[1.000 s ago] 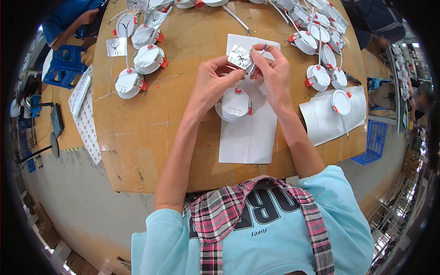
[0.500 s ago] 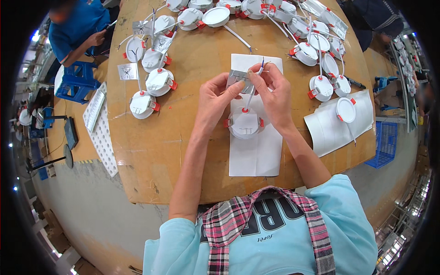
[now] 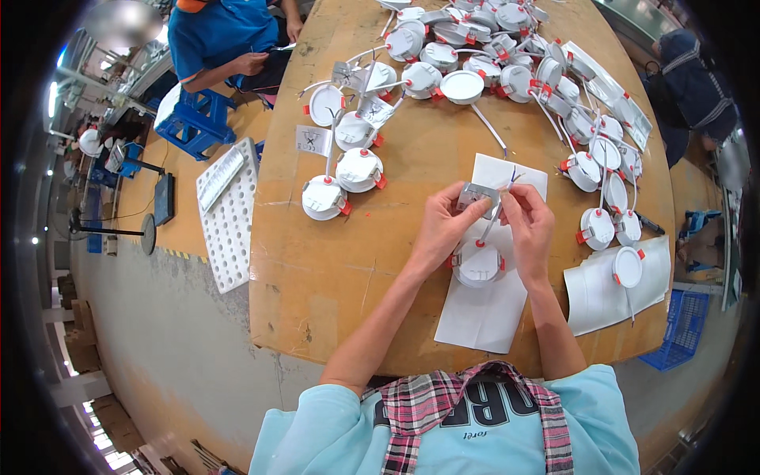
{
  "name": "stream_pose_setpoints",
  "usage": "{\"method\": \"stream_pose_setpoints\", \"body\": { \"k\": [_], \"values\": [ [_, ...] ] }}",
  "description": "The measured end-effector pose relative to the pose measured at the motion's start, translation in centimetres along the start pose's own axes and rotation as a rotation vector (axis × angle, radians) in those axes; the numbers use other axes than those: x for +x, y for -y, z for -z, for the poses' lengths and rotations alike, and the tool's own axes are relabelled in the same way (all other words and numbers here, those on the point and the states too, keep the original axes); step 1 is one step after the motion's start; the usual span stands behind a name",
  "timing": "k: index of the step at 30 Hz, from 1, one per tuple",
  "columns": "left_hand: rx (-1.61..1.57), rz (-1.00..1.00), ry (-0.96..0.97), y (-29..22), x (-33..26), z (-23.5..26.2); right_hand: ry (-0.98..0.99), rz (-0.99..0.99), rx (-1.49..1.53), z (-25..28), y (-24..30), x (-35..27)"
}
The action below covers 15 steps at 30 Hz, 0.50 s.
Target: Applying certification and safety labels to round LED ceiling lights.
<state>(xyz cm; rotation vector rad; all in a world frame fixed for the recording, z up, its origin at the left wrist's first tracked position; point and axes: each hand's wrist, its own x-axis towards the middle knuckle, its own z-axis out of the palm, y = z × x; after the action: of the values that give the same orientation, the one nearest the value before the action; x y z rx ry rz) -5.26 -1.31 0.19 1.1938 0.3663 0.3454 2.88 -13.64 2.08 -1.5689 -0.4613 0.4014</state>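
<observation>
A round white downlight [image 3: 478, 266] with red-tipped side clips lies back side up on a folded sheet of white paper [image 3: 479, 321]. Its white cable [image 3: 492, 227] rises from a red collar toward my hands and ends in thin bare wires. My left hand [image 3: 445, 229] pinches a silver-grey label [image 3: 478, 195] between thumb and fingers, close beside the cable. With thumb and fingertips, my right hand [image 3: 529, 231] grips the cable near its wire end. Whether the label touches the cable is hard to make out.
Many similar downlights [image 3: 423, 79] curve around the table's far side. Another downlight [image 3: 627, 267] lies on white sheets [image 3: 582, 301] at right. A perforated white board [image 3: 226, 245] and blue stool [image 3: 194, 123] stand left; a blue crate [image 3: 679, 328] is at lower right. A person [image 3: 229, 39] sits far left.
The whole view has swung, so the table and things appear farther right and lower. My right fingers have drawn slightly back from the label; both hands keep their holds.
</observation>
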Motion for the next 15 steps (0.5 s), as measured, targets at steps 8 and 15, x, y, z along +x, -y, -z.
{"method": "stream_pose_setpoints", "body": {
  "k": [8,15],
  "values": [
    [-0.141,-0.056,-0.033,0.3,1.3,0.9,0.061,-0.027,0.175,-0.2,0.3,1.2],
    [-0.395,0.168,0.143,0.1,1.2,1.4,0.114,0.219,0.063,0.1,0.2,1.2]
  ]
}}
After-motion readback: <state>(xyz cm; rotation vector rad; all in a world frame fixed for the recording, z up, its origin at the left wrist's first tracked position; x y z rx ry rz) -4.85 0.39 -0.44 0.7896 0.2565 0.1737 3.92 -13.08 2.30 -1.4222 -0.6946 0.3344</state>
